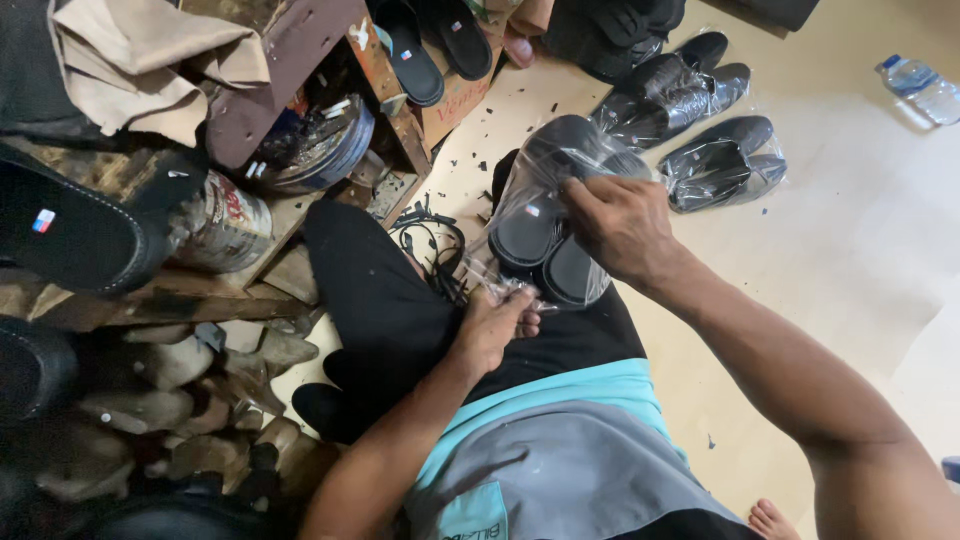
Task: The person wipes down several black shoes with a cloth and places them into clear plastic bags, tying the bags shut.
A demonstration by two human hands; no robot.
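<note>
A: Quick, where's the bagged pair of sandals [545,230]?

B: On the person's lap, over the black trouser leg [385,290], between both hands. Two dark sandals in one clear plastic bag, soles up as far as I can tell.

A: Long axis?

B: Runs from the lap up and away toward the floor [850,260], tilted a bit to the person's right. The open, crumpled mouth of the bag sits at the near end, by the knee.

A: Right hand [622,228]?

B: On top of the pair, at its far right side. Fingers curled over the plastic, gripping the bag and the sandal edge under it.

A: Left hand [492,325]?

B: Lower, at the near end. Fingers [522,310] pinched shut on the loose plastic of the bag mouth. So the pair lies just beyond the left fingers and directly under the right ones.

A: Which is nearer the sandals themselves?

B: Right. It's touching them through the plastic; left only has film.

A: Anything else close?

B: Black straps [430,245] in a tangle just left of the bag, on the floor. More bagged sandals [715,150] well apart, up and right. A water bottle [922,88] far right. A tin can [225,225] on the cluttered wooden shelf at left.
</note>
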